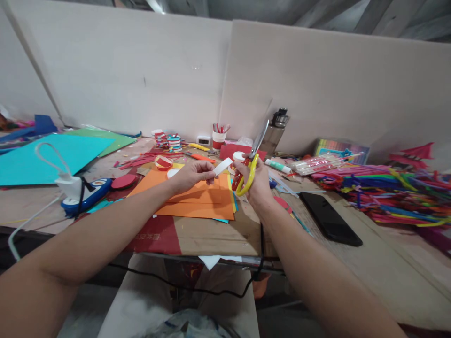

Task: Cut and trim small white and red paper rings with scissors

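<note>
Pinched in the fingers of my left hand [192, 177] is a short white paper strip [223, 166], its free end pointing up to the right. My right hand [259, 180] is closed on a pair of scissors [252, 174] with yellow and red handles. The blades point upward, away from me, and look parted. Both hands hover above orange paper sheets [197, 210] stacked on a sheet of cardboard. A white paper disc [173, 173] lies just beyond my left wrist, and a small red and white paper ring [164, 163] stands behind it.
To the right lie a black phone [330, 218] and a heap of coloured pipe cleaners [384, 188]. A glue stick [278, 166] and a bottle [275, 136] are farther back. On the left are a blue glue gun [86, 196] and turquoise card [45, 157].
</note>
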`<state>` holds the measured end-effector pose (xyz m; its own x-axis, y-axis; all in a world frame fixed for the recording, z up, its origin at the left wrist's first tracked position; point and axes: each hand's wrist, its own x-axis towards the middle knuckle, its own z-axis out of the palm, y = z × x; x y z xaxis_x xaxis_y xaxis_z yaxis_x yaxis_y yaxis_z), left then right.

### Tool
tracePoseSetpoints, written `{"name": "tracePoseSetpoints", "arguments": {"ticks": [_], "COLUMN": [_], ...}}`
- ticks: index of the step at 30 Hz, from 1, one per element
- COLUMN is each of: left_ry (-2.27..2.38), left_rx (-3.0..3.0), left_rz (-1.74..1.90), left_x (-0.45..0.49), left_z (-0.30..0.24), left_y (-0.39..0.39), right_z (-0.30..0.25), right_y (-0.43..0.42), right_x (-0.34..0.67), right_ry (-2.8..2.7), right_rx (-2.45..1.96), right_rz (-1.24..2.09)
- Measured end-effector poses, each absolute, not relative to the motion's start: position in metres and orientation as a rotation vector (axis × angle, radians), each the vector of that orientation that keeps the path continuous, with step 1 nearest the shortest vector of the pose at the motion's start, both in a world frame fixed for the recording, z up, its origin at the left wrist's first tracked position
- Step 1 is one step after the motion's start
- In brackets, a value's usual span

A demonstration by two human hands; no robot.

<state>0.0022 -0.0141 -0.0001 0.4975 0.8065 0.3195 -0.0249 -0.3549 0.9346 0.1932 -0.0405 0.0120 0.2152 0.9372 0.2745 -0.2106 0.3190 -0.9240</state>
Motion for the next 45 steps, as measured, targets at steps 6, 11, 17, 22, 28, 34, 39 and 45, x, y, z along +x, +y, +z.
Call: {"name": "tracePoseSetpoints", "arguments": {"ticks": [6,11,17,22,28,34,39,45], "left_ry": [0.746,0.807,0.718,0.550,0.469,0.661,0.620,0.692], "left_rx": [2.013,2.671,3.070,3.111,2.411,1.302,1.317,1.519], "left_rz": [1.135,1.242,1.226,1.378,1.726,1.553,1.152,1.145], "left_x": [-0.001,-0.005,-0.002,0.001,0.004,0.013,0.015,0.015], "left_z": [-0.004,-0.003,-0.005,-0.001,0.003,-0.001,-0.001,0.005], "left_y": [-0.008,-0.003,-0.006,-0.014,-0.025,-0.015,-0.017,-0.027], "right_z": [0.014,0.015,0.016,0.016,0.012,0.013,0.018,0.016], "right_y": [-0.042,-0.043,-0.044,-0.043,-0.045,-0.051,-0.060,-0.064], "right_x": [0.193,0.188,0.186,0.189,0.189,0.187,0.184,0.178], "right_ry": [-1.015,-1.047,-1.090,-1.097,-1.072,-1.143,-1.243,-1.348], "right_rx": [-0.905,-1.002,-1.175,-1.155,-1.069,-0.981,-0.971,-0.949], "right_rz": [1.053,1.078,0.999,0.976,1.132,1.344,1.419,1.429]}}
